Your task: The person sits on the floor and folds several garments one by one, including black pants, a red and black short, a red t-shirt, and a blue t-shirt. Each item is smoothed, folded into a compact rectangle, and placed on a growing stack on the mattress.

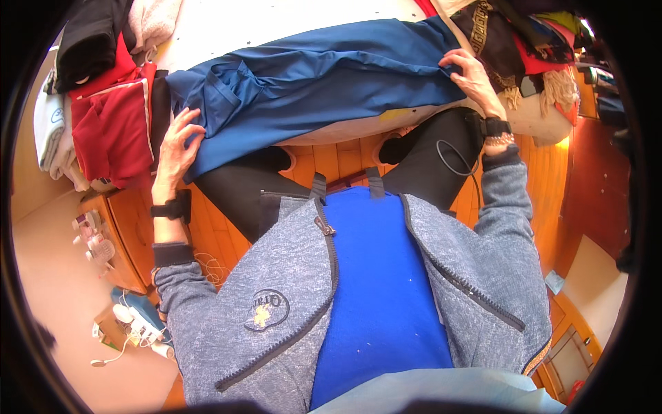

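A long dark blue garment, shaped like folded trousers, lies stretched across the white bed surface before me. Creases run along it, and its left part is bunched up. At its left end, my left hand has bent fingers and the thumb closed on the cloth's edge. My right hand pinches the right end, with fingertips curled over the fabric. The garment's near left corner hangs over the bed edge, above my left thigh.
Red folded clothes and a black garment are piled at left. More clothes lie in a heap at right. A wooden cabinet stands at lower left, beside cables and a white plug strip. A black cable loops by my right wrist.
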A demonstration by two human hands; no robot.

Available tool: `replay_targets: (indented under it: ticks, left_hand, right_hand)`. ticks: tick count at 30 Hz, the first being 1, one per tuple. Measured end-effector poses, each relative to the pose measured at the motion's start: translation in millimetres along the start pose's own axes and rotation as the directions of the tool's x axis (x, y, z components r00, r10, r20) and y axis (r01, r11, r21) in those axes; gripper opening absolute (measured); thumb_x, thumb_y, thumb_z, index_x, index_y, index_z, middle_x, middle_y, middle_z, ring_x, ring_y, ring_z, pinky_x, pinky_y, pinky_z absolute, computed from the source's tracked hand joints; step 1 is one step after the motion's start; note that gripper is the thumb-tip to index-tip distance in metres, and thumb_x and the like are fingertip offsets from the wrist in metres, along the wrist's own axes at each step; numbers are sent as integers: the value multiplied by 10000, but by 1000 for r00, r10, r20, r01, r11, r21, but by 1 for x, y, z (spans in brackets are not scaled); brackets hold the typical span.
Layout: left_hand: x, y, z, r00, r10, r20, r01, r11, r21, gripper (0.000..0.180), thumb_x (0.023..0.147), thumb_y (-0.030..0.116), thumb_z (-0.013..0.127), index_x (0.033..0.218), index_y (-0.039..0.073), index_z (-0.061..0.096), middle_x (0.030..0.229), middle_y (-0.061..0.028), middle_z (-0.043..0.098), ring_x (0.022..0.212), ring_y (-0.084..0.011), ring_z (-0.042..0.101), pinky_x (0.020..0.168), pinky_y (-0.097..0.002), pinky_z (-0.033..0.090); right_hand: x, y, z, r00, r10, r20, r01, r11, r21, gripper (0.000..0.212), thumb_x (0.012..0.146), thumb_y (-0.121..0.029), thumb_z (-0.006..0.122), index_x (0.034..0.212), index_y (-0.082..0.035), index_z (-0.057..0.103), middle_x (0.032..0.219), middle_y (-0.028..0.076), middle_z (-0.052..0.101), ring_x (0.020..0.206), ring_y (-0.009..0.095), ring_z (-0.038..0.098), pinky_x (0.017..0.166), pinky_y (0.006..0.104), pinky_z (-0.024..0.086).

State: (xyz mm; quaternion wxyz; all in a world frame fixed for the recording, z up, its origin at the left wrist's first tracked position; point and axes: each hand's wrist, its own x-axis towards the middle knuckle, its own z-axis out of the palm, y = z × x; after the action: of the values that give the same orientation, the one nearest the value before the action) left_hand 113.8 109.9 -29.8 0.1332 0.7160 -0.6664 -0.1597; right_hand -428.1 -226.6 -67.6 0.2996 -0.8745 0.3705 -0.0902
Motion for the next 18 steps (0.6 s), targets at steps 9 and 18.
replay_targets:
  ticks: [9, 18]
  left_hand:
    - [54, 13, 46, 964, -29, -265, 33, 999, 10, 678, 801, 372, 804, 1375, 115, 551, 1333, -163, 585, 1273, -311, 545, 1096, -409, 392]
    - [57, 26, 31, 969, 150, -198, -112, 975, 190, 312, 701, 68, 752, 1001, 105, 672, 846, -91, 579, 914, -297, 601, 825, -407, 479]
  right_hand:
    - [10, 0, 7, 1000, -18, -10, 17, 989, -147, 359, 839, -176, 618, 1183, -92, 676, 1179, 117, 656, 1051, 312, 634, 922, 373, 498]
    - [-8, -34, -12, 896, 397, 198, -437, 868, 237, 307, 946, -246, 618, 1194, -82, 692, 938, 80, 693, 679, 141, 665, 624, 263, 537]
